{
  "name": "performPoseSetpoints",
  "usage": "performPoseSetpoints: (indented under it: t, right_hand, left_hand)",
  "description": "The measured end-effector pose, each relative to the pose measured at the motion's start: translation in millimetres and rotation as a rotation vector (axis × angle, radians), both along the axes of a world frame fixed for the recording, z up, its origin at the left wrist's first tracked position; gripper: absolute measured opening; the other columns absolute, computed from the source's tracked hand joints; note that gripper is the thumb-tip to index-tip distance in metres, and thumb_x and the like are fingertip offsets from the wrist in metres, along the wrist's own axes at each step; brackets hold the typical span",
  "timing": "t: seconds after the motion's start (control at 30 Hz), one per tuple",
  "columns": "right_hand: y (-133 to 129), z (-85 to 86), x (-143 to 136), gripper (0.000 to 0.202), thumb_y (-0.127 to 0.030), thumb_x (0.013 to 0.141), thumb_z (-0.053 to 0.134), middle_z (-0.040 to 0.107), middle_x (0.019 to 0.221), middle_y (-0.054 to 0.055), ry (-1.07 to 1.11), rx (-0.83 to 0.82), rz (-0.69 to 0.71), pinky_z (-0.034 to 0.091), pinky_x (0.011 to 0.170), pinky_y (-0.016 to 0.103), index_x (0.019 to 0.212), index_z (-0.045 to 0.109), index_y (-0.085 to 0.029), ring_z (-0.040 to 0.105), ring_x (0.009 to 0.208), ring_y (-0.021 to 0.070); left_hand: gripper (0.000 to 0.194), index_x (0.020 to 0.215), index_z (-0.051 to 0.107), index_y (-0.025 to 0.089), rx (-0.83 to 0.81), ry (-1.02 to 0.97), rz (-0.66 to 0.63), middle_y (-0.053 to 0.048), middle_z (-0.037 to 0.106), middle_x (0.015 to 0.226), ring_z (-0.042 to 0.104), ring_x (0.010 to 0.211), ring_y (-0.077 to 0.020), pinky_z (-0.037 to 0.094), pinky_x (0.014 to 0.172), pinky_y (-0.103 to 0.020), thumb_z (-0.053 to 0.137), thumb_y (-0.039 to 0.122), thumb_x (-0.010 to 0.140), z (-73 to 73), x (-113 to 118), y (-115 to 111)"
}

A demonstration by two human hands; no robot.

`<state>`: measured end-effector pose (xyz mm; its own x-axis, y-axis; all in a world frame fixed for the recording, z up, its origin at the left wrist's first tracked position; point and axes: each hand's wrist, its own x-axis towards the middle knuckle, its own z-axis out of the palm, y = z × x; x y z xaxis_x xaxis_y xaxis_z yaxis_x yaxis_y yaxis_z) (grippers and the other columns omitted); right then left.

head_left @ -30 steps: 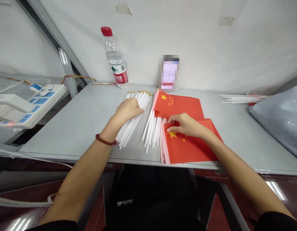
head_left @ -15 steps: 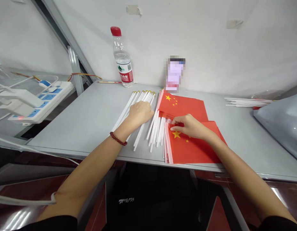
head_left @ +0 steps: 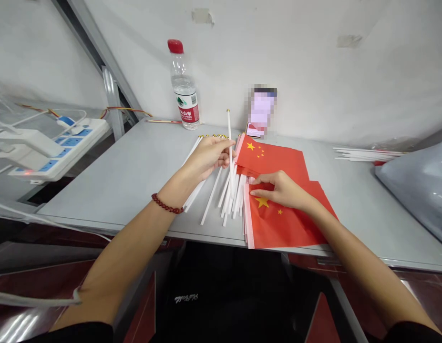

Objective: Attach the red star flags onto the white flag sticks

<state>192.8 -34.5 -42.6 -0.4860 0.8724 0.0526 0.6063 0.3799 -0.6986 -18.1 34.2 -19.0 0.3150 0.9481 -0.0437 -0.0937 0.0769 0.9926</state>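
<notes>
Between the thumb and fingers of my left hand (head_left: 211, 155) a white flagpole (head_left: 229, 125) is held nearly upright, its gold tip pointing up. My right hand (head_left: 283, 191) rests over the lower pile of red flags (head_left: 292, 228), thumb and forefinger closed on the top flag near its upper left corner. Behind that pile lies another stack of red flags (head_left: 280, 159) with yellow stars, white poles along its left side. Loose white poles (head_left: 210, 200) with gold tips lie on the table beneath and beside my left hand, which partly hides them.
A water bottle (head_left: 186, 102) with a red cap stands by the wall, and a blurred phone (head_left: 262, 109) leans there. On the left is a power strip (head_left: 77, 143) with plugs and cables. More white rods (head_left: 364, 154) and a grey bag (head_left: 421, 176) lie at the right.
My left hand has lifted one white pole from the loose ones and turned it upright, moving slightly right. The top flag under my right hand has shifted slightly left and toward me.
</notes>
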Motion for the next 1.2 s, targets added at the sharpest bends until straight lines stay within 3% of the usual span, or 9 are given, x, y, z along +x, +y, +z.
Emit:
performPoseSetpoints:
  t: [0.17,0.3,0.43,0.67,1.2]
  right_hand:
    - [-4,6.4,-1,0.017,-0.028,0.082,0.061,0.073,0.087,0.003,0.108,-0.068,0.059,0.049,0.073,0.029,0.09,0.072,-0.018,0.065,0.076,0.0151]
    - [-6,10.1,-1,0.013,-0.021,0.08,0.061,0.071,0.078,0.001,0.125,-0.087,0.091,0.046,0.066,0.025,0.085,0.072,-0.017,0.062,0.068,0.0118]
    - [-7,10.8,0,0.015,-0.022,0.08,0.061,0.07,0.076,0.001,0.142,-0.103,0.114,0.044,0.06,0.024,0.088,0.073,-0.017,0.058,0.063,0.01]
    - [-9,14.3,-1,0.018,-0.032,0.082,0.065,0.067,0.071,0.001,0.197,-0.136,0.138,0.041,0.054,0.023,0.084,0.072,-0.016,0.052,0.058,0.0083]
    - [-9,13.7,0,0.02,-0.032,0.082,0.065,0.069,0.07,0.001,0.157,-0.123,0.16,0.037,0.048,0.021,0.088,0.075,-0.015,0.048,0.052,0.006]
  left_hand:
    - [0.016,0.073,0.053,0.014,0.027,-0.003,0.06,-0.003,0.063,0.064,0.054,0.046,-0.006,0.045,0.046,-0.018,0.058,0.023,0.087,-2.4,6,-4]
    - [0.013,0.082,0.047,0.017,0.049,0.035,0.164,-0.003,0.066,0.061,0.057,0.043,-0.0092,0.043,0.041,-0.018,0.051,0.026,0.092,-0.4,9,-6]
    - [0.013,0.085,0.044,0.018,0.075,0.042,0.184,-0.001,0.065,0.058,0.056,0.04,-0.0094,0.042,0.039,-0.018,0.049,0.027,0.092,-1.7,9,-5]
    - [0.015,0.083,0.044,0.019,0.071,0.094,0.157,0.0,0.065,0.06,0.056,0.041,-0.0084,0.042,0.04,-0.017,0.05,0.03,0.092,-2.2,10,-6]
    - [0.018,0.082,0.045,0.019,0.054,0.117,0.118,0.0,0.063,0.058,0.056,0.041,-0.0075,0.041,0.042,-0.016,0.05,0.032,0.093,-2.4,11,-7]
